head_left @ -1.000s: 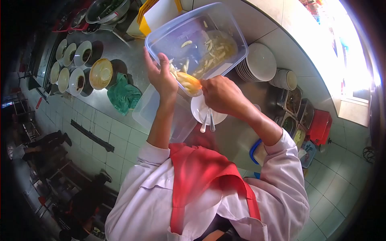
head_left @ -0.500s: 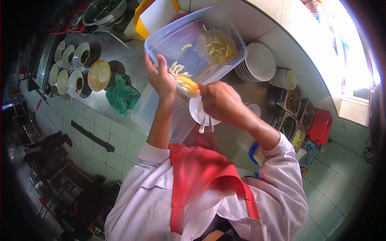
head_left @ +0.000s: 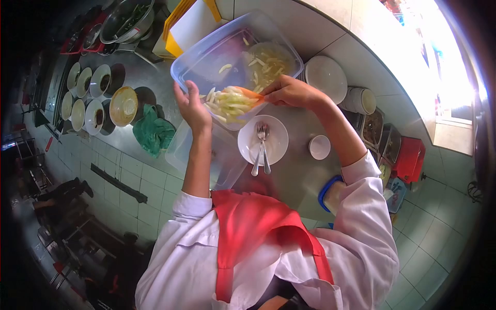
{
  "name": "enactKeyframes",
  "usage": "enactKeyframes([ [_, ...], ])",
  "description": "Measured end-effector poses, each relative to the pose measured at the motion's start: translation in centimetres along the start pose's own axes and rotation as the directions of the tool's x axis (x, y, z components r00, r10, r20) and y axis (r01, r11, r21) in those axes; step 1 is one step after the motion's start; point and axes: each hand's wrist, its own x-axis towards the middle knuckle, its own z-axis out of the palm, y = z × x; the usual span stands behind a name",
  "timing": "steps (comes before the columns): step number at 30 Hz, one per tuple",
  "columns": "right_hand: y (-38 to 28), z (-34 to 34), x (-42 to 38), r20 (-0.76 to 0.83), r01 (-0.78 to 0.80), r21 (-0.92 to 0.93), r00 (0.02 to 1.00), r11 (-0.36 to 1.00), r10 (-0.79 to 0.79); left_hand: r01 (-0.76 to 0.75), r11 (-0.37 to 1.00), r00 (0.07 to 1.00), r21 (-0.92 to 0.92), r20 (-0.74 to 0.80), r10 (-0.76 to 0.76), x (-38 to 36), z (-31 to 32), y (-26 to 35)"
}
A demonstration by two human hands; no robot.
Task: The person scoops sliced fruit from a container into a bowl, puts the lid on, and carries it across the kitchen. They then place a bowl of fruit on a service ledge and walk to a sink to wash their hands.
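Note:
My left hand (head_left: 195,111) grips the near left corner of a clear plastic container (head_left: 199,54), thumb up by the rim, and holds it tilted. Pale, finger-like pieces of food (head_left: 227,106) are heaped at the container's near side, with more in cloudy liquid at its far right. My right hand (head_left: 294,93) is closed on an orange utensil (head_left: 251,94), its exact kind hidden by the food on and around it. Just below the container, a white bowl (head_left: 245,147) holds a fork and a spoon (head_left: 262,139).
A clear lid or tray (head_left: 181,150) lies beside the bowl. At right are a small white cup (head_left: 320,148), stacked plates (head_left: 325,80), and metal food pans (head_left: 373,126). Several used bowls (head_left: 94,117) and a green cloth or bag (head_left: 154,132) are at left.
The container has shifted left and up. My right hand has moved right and up with the orange utensil, uncovering the white bowl and cup. More pale pieces show at the near side.

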Motion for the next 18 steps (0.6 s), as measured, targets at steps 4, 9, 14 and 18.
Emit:
enactKeyframes([
  [4, 0.8, -2.4, -0.2, -0.1, 0.061, -0.011, 0.993, 0.998, -0.062, 0.001, 0.995, 1.0, -0.101, -0.016, -0.003, 0.5, -0.8, -0.2],
  [9, -0.5, -6.4, -3.3, -0.273, 0.047, -0.054, 0.96, 0.997, -0.06, 0.088, 0.995, 0.991, -0.044, -0.093, -0.092, 0.5, -2.3, 1.3],
  [14, 0.8, -11.6, -5.8, -0.457, 0.014, -0.019, 0.889, 1.0, -0.021, 0.042, 0.998, 0.989, -0.044, -0.137, -0.048, 0.3, -4.8, 1.4],
  [18, 4.6, -13.0, -2.7, -0.586, -0.14, -0.428, 0.795, 0.893, -0.156, 0.13, 0.986, 0.961, -0.104, -0.234, -0.151, -0.1, -6.9, 2.2],
])
